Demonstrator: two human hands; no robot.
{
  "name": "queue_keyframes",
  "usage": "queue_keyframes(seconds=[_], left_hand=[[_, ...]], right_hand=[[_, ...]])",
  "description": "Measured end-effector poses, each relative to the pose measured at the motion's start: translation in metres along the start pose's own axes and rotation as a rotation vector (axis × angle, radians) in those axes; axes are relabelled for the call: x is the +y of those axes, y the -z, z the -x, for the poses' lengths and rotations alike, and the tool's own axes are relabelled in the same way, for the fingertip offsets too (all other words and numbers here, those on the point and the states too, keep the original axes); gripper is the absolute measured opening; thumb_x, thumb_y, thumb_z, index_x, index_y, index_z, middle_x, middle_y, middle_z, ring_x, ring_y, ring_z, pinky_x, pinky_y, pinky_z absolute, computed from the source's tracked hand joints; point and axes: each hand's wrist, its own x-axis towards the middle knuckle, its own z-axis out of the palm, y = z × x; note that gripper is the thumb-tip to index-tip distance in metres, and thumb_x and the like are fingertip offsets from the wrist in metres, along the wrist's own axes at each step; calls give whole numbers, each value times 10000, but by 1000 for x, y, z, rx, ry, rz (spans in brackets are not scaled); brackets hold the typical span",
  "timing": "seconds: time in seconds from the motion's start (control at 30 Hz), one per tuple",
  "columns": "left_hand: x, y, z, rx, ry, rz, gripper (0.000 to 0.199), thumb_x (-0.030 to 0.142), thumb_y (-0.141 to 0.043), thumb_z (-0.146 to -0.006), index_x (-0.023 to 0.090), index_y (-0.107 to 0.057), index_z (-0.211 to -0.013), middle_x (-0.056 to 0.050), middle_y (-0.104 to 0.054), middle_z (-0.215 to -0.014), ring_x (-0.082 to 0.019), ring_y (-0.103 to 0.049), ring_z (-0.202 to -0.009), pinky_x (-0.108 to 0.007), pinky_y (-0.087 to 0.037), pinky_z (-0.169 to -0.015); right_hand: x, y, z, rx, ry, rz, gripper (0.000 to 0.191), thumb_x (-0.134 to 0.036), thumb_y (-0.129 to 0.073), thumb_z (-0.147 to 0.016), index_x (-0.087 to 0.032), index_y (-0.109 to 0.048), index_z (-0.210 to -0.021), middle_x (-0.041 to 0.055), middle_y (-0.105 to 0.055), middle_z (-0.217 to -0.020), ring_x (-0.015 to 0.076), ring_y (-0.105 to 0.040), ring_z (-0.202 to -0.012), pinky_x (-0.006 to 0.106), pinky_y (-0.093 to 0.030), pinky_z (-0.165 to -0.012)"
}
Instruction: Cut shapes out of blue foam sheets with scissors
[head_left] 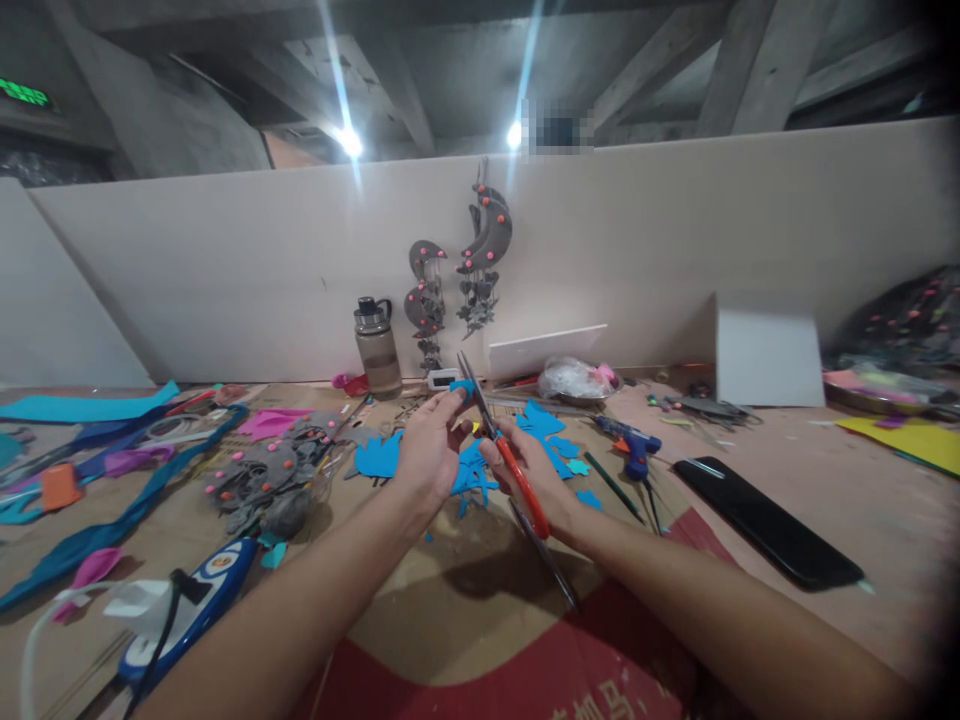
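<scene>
Between the thumb and fingers of my left hand (433, 440) is a small blue felt piece (460, 388), held up over the table. My right hand (529, 462) is closed around the red-orange handles of a pair of scissors (517, 470). The blades point up and away, close beside the blue piece; whether they touch it I cannot tell. Blue felt scraps (379, 457) lie under and around both hands. A long thin metal tool (551, 570) rests on the cardboard below the scissors.
A glue gun (636, 445), a dark green pencil (613, 487) and a black phone (765, 520) lie to the right. Grey felt pieces with pink dots (274, 465) and a blue-and-white power strip (191, 605) are at left. A water bottle (377, 350) stands before the white partition (262, 280).
</scene>
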Motion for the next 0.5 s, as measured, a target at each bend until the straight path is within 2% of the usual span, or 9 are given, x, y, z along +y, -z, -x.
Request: queue_keyframes(seconds=[0.3,0.5], left_hand=[[0,0,0,-5,-15,-24,181,224,-804,-660,170,-653,-743,-21,-719,-841,-133,-657,-818,-236,-428,-635],[0,-1,1,-7,2,4,151,194,-788,-678,161,-653,-735,-18,-709,-810,-120,-649,-778,-225,-432,-618]], right_hand=[[3,1,0,10,18,33,452,-524,-626,-880,-192,-597,-1186,-28,-485,-717,113,-422,-601,229,-388,-549],[2,0,0,14,-6,38,480,-530,-633,-873,-170,-589,-1188,-51,-441,-639,115,-415,-573,235,-382,-547]])
